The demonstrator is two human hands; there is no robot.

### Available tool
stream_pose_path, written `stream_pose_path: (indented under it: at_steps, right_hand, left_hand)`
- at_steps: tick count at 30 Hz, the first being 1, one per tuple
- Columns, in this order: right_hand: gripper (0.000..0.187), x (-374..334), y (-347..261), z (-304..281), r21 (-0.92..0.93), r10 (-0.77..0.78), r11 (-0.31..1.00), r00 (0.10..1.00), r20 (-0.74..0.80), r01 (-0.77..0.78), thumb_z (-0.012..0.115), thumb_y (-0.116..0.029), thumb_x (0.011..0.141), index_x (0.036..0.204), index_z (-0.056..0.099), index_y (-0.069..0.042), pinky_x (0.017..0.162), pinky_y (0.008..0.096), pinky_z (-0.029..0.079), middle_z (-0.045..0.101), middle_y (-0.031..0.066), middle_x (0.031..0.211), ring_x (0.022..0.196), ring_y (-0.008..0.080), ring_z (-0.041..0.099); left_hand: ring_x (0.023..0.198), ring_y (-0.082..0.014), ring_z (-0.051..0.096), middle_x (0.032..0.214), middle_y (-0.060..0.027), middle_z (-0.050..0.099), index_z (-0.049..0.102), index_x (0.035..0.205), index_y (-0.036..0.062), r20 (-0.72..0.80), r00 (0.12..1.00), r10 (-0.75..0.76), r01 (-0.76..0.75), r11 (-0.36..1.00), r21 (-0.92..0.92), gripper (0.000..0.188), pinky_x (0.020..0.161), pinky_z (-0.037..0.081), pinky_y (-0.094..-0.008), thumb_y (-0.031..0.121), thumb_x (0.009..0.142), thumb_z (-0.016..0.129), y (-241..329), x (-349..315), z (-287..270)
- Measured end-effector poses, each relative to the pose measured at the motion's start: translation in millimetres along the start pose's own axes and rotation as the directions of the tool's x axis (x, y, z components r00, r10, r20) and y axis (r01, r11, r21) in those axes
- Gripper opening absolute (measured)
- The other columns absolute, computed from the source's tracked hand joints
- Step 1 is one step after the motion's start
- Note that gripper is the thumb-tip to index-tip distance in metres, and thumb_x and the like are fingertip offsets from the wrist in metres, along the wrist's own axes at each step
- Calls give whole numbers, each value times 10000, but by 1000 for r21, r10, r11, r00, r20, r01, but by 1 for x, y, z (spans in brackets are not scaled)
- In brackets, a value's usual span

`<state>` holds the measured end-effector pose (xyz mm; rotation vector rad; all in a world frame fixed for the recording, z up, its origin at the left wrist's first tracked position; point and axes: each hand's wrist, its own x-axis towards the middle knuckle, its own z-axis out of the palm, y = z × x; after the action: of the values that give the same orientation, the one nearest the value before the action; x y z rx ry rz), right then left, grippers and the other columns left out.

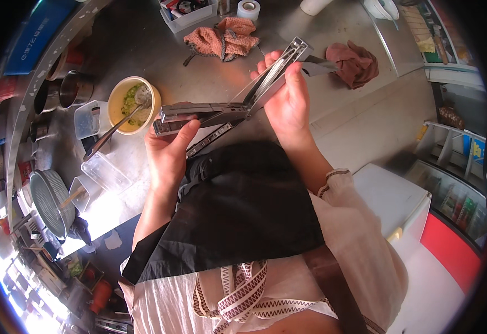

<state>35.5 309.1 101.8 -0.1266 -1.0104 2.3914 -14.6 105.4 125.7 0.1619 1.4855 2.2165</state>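
Observation:
Both my hands hold a long metal stapler (204,112), its hinged parts swung apart into a wide V above the counter. My left hand (168,150) is closed round the lower, near-level part at its left end, thumb on the near side. My right hand (290,103) grips the raised, slanting part between thumb and fingers. A thin rod or wire runs across the gap between the two parts. Below them sticks out a dark slotted strip. A shiny flat piece (320,67) juts out behind my right thumb; whether it belongs to the stapler, I cannot tell.
Left of my hands stands a yellow bowl (155,107) with chopped green food and a spoon. Clear plastic containers (107,171) and a grey colander (45,195) lie nearer. Beyond are an orange cloth (221,39), a tape roll (248,9) and a reddish-brown cloth (353,64).

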Motion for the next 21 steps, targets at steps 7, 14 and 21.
stream_pose_path:
  at_steps: [7,14,21]
  right_hand:
    - [381,3,-4,6,39,-31,999,999,19,30,440,-333,937,1108,484,4,819,345,413,523,73,1016,895,187,507]
    - [362,3,-8,5,90,-40,995,998,53,36,440,-333,938,1101,495,-14,837,352,408,523,60,1019,915,181,497]
    - [373,-2,-5,7,24,4,1000,1000,16,-4,446,-324,937,1092,491,12,832,361,415,520,67,1006,891,184,502]
  left_hand:
    - [888,-111,572,944,-39,635,615,991,21,-5,1000,-1,1,1000,10,240,843,435,-264,-39,763,661,6,-3,2]
    - [876,-98,570,931,-24,629,618,942,31,49,998,38,-39,999,10,191,825,439,-252,-41,770,658,6,-3,2]
    - [871,-95,571,944,-24,623,578,973,43,86,995,50,-48,999,-19,228,806,450,-243,-54,777,646,5,-5,2]
